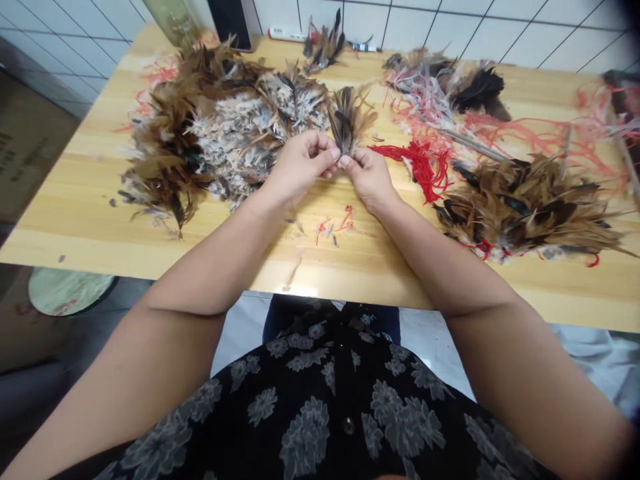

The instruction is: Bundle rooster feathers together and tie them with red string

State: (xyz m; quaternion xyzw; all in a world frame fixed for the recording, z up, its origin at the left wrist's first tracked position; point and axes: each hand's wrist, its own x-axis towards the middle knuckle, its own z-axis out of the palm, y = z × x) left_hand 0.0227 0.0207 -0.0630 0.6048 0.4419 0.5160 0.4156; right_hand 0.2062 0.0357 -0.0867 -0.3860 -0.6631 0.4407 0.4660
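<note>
Both hands meet above the middle of the wooden table [75,213]. My left hand [300,163] and my right hand [367,173] pinch the quill ends of a small bunch of brown and black feathers [347,117], which fans upward from the fingertips. A large heap of brown, white and grey feathers [215,133] lies just left of my left hand. A tangle of red string [423,163] lies just right of my right hand.
A second pile of brown feathers [530,203] sits at the right. Further back are dark feathers mixed with pink and white strings [445,90], a few feathers [325,43] and markers [287,33] by the tiled wall. Red string scraps [337,223] lie near the front edge.
</note>
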